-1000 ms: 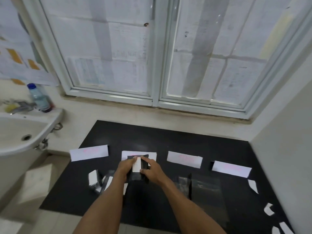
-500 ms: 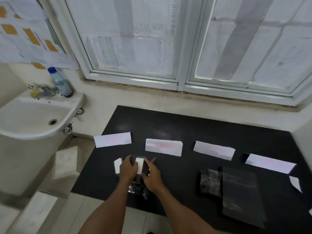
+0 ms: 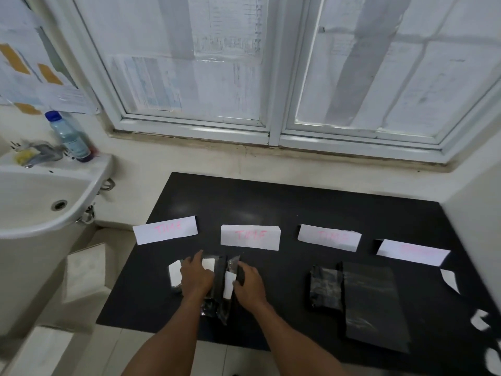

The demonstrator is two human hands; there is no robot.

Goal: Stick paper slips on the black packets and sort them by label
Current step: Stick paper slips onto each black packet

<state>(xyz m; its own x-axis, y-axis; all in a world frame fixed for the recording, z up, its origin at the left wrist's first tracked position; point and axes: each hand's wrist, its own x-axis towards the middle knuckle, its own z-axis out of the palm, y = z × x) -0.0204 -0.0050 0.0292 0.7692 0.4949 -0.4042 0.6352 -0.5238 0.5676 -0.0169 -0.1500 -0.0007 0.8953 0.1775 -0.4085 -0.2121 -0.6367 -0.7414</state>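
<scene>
Black packets (image 3: 219, 279) beneath flat left fingers (image 3: 193, 264), one packet's edge between right fingers (image 3: 244, 268).

White sink (image 3: 24, 196) at left, drain (image 3: 58, 205) in bowl. Tap (image 3: 40, 154) on back ledge, yellow lump (image 3: 23, 157) beside it. Clear bottle (image 3: 70, 138), blue cap, upright right of tap. Papers (image 3: 40, 85) with orange patches on left wall. Window (image 3: 273, 77) behind black table (image 3: 271, 202), glass covered with printed sheets (image 3: 217, 63). Pale blocks (image 3: 86, 270) on floor between sink and table.
</scene>
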